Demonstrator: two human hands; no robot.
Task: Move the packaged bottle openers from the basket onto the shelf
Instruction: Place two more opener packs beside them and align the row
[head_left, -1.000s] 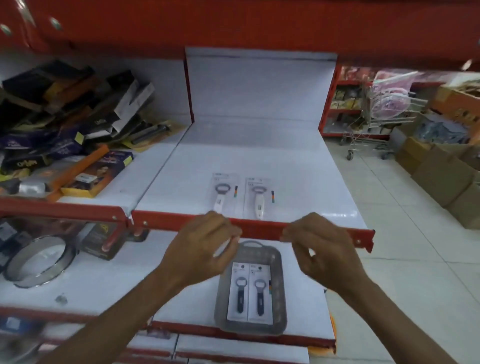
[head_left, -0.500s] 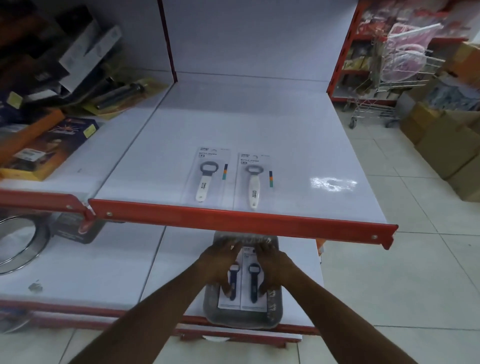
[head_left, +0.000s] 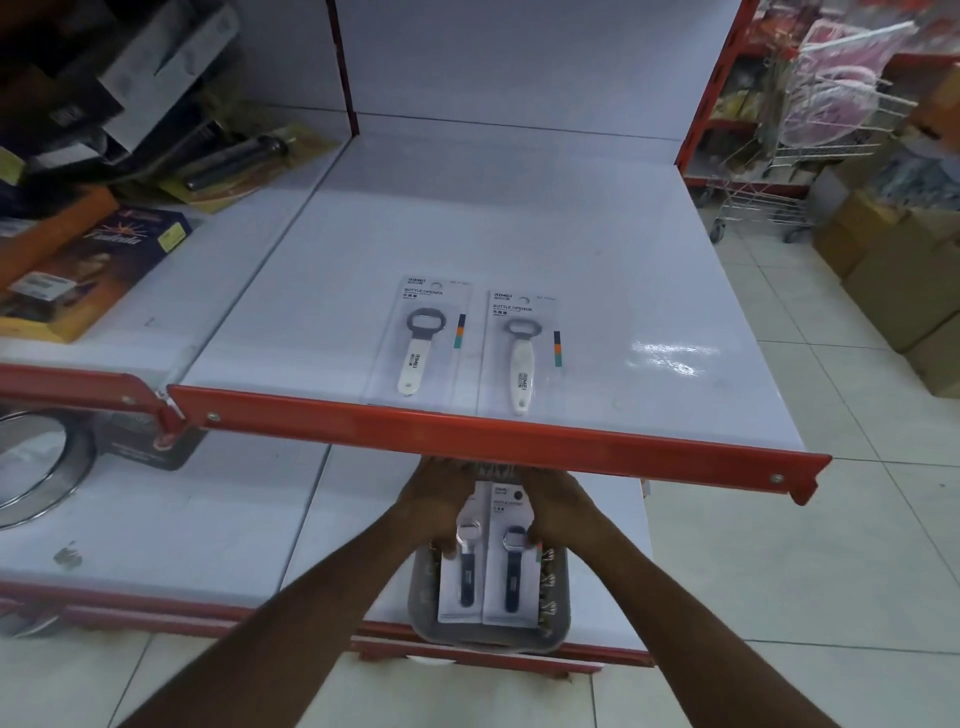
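Two packaged bottle openers with white handles lie side by side on the white shelf (head_left: 571, 249), the left pack (head_left: 421, 343) and the right pack (head_left: 522, 358), just behind its red front lip. On the lower shelf stands a grey basket (head_left: 423, 597). Two packs with dark-handled openers are over it, a left pack (head_left: 465, 566) and a right pack (head_left: 511, 566). My left hand (head_left: 436, 512) grips the left pack's upper edge. My right hand (head_left: 558, 512) grips the right pack's upper edge. The fingertips are partly hidden under the red lip.
Boxed goods and dark tools are piled on the neighbouring shelf (head_left: 78, 249) at left. A round metal ring (head_left: 36, 467) lies lower left. Cardboard boxes (head_left: 893, 280) and a wire trolley (head_left: 769, 176) stand on the tiled floor at right.
My hands have come down from the red shelf lip to the basket and closed on the two dark-handled packs. The view has tilted down and closer.
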